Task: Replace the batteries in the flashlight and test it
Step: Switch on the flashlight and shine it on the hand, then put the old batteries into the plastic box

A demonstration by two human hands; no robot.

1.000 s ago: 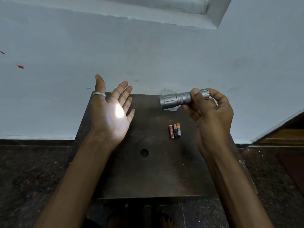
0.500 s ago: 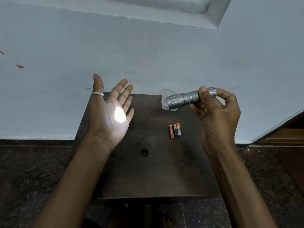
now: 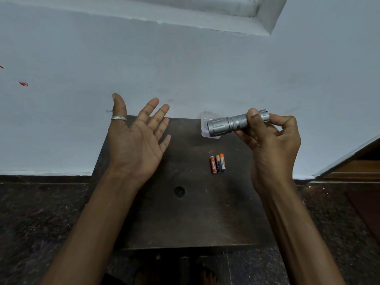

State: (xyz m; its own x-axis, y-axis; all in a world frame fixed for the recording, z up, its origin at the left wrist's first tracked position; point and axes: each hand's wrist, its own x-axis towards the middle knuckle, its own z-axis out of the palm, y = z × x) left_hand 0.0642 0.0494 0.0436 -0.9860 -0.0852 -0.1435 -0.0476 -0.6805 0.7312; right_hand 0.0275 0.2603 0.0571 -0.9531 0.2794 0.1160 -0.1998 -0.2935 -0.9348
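Flashlight (image 3: pixel 230 125): assembled, held over the table's (image 3: pixel 185 223) far right by the right hand (image 3: pixel 271 145) clasped on its tail, aimed at the spread, empty left hand (image 3: pixel 137 140), no beam visible; three batteries (image 3: pixel 218 163) lie loose nearby; task seemingly near done.

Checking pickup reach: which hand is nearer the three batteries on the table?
Right. The right hand, holding the flashlight, sits just right of the batteries; the open left hand hovers farther off to their left.
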